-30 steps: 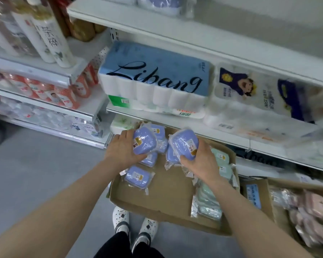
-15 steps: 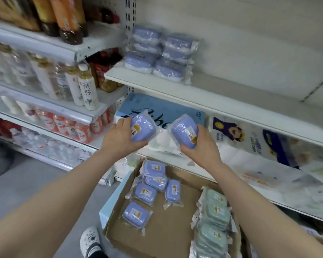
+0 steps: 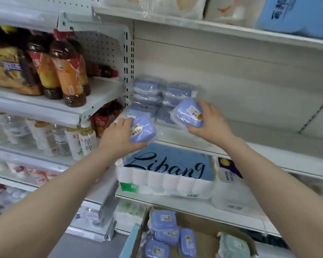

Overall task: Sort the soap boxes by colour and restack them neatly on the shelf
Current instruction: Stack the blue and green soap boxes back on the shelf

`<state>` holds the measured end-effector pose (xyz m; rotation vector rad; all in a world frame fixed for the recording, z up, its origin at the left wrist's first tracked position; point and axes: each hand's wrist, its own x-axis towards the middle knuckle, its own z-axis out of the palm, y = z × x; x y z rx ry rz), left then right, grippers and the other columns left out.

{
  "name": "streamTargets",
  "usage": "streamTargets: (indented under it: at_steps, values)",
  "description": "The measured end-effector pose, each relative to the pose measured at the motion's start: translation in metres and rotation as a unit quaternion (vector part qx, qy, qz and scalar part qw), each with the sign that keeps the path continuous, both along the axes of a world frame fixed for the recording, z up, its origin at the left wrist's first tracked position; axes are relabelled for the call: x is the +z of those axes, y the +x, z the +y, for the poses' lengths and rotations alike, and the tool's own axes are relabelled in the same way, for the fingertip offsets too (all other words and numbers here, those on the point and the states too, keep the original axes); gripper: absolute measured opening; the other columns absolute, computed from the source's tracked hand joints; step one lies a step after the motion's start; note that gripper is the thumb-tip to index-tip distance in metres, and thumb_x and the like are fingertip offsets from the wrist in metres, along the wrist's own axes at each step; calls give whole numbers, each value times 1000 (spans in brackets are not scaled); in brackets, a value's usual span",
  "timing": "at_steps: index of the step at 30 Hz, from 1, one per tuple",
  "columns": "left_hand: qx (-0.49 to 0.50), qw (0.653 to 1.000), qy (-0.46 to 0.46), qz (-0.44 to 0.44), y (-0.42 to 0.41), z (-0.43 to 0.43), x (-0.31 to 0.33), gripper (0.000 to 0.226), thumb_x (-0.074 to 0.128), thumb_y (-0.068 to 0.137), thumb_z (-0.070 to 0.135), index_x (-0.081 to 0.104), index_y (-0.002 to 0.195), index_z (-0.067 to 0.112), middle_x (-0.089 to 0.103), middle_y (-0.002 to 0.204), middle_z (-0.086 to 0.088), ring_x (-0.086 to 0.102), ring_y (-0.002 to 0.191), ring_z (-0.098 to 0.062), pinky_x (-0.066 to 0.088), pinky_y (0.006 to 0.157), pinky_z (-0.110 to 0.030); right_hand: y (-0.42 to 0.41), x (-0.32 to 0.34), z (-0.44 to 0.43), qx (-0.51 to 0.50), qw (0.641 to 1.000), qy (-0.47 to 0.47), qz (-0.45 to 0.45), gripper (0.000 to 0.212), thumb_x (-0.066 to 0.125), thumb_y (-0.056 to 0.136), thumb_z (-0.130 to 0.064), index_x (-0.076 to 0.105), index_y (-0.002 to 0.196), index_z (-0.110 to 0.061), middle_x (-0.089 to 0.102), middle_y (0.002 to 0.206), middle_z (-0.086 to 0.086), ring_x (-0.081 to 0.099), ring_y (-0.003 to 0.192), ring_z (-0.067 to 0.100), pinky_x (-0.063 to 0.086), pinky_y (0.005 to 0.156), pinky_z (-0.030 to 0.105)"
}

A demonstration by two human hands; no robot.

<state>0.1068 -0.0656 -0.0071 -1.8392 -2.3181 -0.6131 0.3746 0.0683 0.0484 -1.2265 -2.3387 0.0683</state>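
You are bringing both hands up from the cardboard carton [image 3: 207, 237] to the shelf [image 3: 259, 135], and that is what is changing. A second ago both boxes were low over the carton. Half a second ago they were passing in front of the tissue pack [image 3: 166, 164]. Now they are arriving at shelf height.

Your left hand [image 3: 119, 138] is gripping one blue soap box [image 3: 143, 130], with fingers and thumb curled round its left end. It is hanging at the shelf's front lip, at about seven o'clock from the blue stack [image 3: 153, 95] already standing there.

Your right hand [image 3: 209, 125] is gripping the second blue soap box [image 3: 189, 113] by its right end, tilted so the label is facing you. It is sitting at about four o'clock from the stack. Whether its wrapper is touching the stack or the shelf board is not clear.

For the task, this looks like the blue group gaining two more boxes, with neither yet set down. The shelf board is lying bare out toward three o'clock.

Down at six o'clock, more blue boxes [image 3: 163, 222] are waiting in the carton, with a green one [image 3: 233, 244] at five o'clock. So the sorting appears to be only partway through.
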Motion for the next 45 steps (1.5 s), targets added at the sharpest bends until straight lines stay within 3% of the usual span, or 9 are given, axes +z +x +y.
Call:
streamTargets:
  at_steps: [7, 10, 14, 21, 26, 32, 37, 42, 45]
  values:
    - [-45, 999, -19, 7, -40, 37, 12, 99, 62, 67, 76, 31, 144, 20, 49, 136, -3, 52, 112, -28, 46, 93, -38, -68, 17, 56, -20, 996, -18, -89, 79, 65, 69, -48, 36, 140, -29, 55, 126, 3, 51, 111, 30, 45, 93, 42]
    - [-56, 998, -27, -7, -48, 50, 13, 96, 63, 66, 75, 33, 140, 21, 51, 134, -1, 52, 110, -26, 46, 91, -37, -90, 17, 77, -7, 991, -47, -126, 77, 60, 68, -49, 34, 139, -32, 53, 134, 0, 51, 118, 29, 45, 94, 39]
    - [-68, 996, -47, -15, -59, 62, 16, 89, 66, 66, 71, 35, 134, 23, 53, 126, -1, 51, 103, -25, 44, 84, -34, -101, 10, 94, 16, 979, -60, -193, 63, 64, 79, -32, 44, 139, -25, 53, 135, 3, 51, 119, 29, 46, 93, 34]
    - [-100, 991, -83, 16, -81, 97, 45, 96, 77, 69, 55, 28, 146, 24, 42, 144, -3, 44, 124, -29, 38, 99, -37, -93, -10, 95, 13, 982, -8, -189, 54, 60, 91, -31, 46, 143, -30, 42, 150, 1, 45, 129, 28, 42, 103, 38]
    - [-106, 988, -92, 65, -89, 138, 65, 89, 80, 70, 38, 33, 145, 23, 41, 146, -6, 40, 129, -32, 36, 104, -37, -94, -21, 92, -45, 982, 16, -185, 50, 55, 94, -30, 43, 142, -40, 43, 148, 1, 43, 127, 30, 43, 99, 41]
    - [-133, 983, -114, 47, -78, 179, 62, 77, 77, 72, 33, 38, 138, 26, 42, 144, 0, 40, 129, -29, 38, 104, -40, -95, -27, 94, -34, 986, 24, -160, 49, 55, 94, -21, 48, 141, -30, 50, 136, 8, 44, 121, 33, 43, 97, 40]
    - [-149, 979, -115, 73, -70, 195, 47, 69, 70, 81, 30, 36, 140, 24, 33, 147, -4, 32, 133, -30, 34, 105, -38, -93, -32, 93, -28, 989, 65, -129, 47, 63, 88, -12, 57, 134, -24, 52, 134, 13, 52, 113, 38, 51, 87, 45]
    - [-153, 972, -140, 107, -74, 196, 45, 63, 55, 94, 36, 26, 149, 25, 28, 153, -3, 28, 137, -27, 33, 107, -38, -93, -42, 93, -21, 985, 138, -101, 47, 74, 77, -2, 66, 120, -18, 63, 113, 15, 62, 89, 39, 55, 68, 41]
    - [-149, 973, -138, 108, -74, 194, 42, 62, 51, 97, 38, 23, 151, 27, 25, 156, -1, 25, 141, -25, 31, 110, -38, -96, -50, 95, -30, 982, 149, -113, 56, 77, 69, 1, 65, 121, -19, 63, 110, 12, 62, 89, 36, 54, 70, 40]
